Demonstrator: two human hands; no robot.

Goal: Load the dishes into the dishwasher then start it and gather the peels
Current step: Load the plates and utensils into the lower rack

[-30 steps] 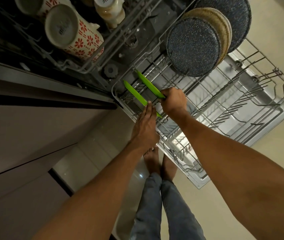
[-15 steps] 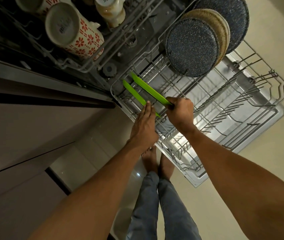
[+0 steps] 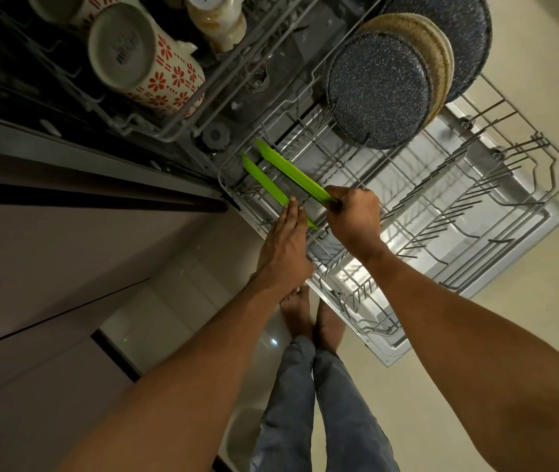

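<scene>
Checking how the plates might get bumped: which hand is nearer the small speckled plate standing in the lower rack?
Right. The right hand grips a green piece below the speckled plate; the left hand lies farther, down at the rack's front-left edge.

Two boards [image 3: 283, 185] stand left of plates [image 3: 378, 90] in rack [image 3: 475, 212].

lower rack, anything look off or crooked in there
Nothing stands out. The plates stand on edge at the back of the lower rack; the right hand grips one green board, the left hand steadies the other.
</scene>
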